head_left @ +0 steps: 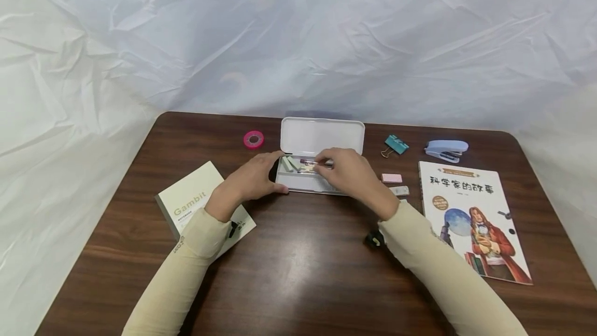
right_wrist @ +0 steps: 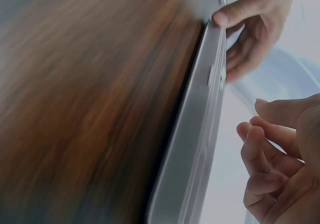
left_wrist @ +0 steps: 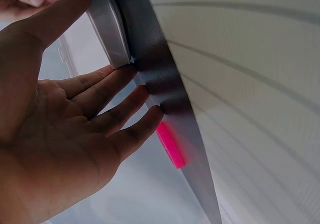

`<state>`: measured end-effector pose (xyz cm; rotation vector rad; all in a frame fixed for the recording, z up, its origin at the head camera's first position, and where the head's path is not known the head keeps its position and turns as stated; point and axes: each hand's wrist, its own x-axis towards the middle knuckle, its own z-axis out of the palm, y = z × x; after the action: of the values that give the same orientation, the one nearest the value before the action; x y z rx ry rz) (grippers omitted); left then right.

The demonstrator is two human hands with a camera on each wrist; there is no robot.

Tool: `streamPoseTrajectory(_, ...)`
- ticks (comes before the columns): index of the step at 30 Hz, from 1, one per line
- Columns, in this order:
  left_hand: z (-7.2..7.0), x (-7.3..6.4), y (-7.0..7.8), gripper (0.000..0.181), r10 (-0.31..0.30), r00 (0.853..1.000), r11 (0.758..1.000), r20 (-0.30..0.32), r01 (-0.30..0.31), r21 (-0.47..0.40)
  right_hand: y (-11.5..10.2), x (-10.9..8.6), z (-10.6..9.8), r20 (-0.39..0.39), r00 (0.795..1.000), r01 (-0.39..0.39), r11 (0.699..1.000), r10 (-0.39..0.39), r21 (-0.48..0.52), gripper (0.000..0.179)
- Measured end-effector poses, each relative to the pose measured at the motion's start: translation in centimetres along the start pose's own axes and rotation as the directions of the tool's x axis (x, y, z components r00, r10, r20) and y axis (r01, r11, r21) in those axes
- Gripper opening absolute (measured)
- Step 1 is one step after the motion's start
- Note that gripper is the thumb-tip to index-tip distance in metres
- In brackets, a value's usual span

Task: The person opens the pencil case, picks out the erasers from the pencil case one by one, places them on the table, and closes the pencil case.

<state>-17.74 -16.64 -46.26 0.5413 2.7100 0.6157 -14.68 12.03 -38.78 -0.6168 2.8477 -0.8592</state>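
A white pencil case (head_left: 302, 182) lies with its lid (head_left: 322, 136) raised at the back. My left hand (head_left: 254, 178) grips the case's left end, thumb on the front edge and fingertips along the far side. Inside the case are two pale green sticks (head_left: 290, 164) and a small slim item with a dark red end (head_left: 307, 162), partly covered by my right hand. My right hand (head_left: 352, 170) hovers over the right part of the case. In the right wrist view its thumb and forefinger (right_wrist: 280, 112) are bent towards each other with a gap between them.
Left of the case lie a pink tape roll (head_left: 254, 139) and a book marked Gambit (head_left: 200, 196). To the right are a teal binder clip (head_left: 397, 143), a blue stapler (head_left: 446, 149), a pink eraser (head_left: 391, 178), a small whitish block (head_left: 399, 191) and an illustrated book (head_left: 466, 206).
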Motion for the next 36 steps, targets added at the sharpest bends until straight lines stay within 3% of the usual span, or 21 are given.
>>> streamPoseTrajectory(7,-0.1,0.1,0.5,0.108,-0.012,1.0,1.0,0.009,0.012,-0.023,2.4,4.0,4.4,0.002,1.0,-0.012,1.0,0.012,-0.008,0.016)
streamPoseTrajectory(12,-0.2,0.0,0.7,0.104,-0.013,1.0,1.0,0.01,0.013,-0.027,2.6,5.4,5.8,0.001,0.999,-0.043,0.998,0.043,-0.038,0.017)
streamPoseTrajectory(25,-0.5,-0.3,0.9,0.1,-0.003,1.0,0.999,-0.007,0.003,-0.044,1.4,6.1,6.5,0.06,0.994,-0.093,0.995,0.091,0.029,0.019)
streamPoseTrajectory(36,-0.4,-0.6,0.6,0.1,0.001,1.0,0.999,-0.017,-0.002,-0.038,0.8,6.2,7.1,0.035,0.991,-0.134,0.988,0.132,0.074,0.023)
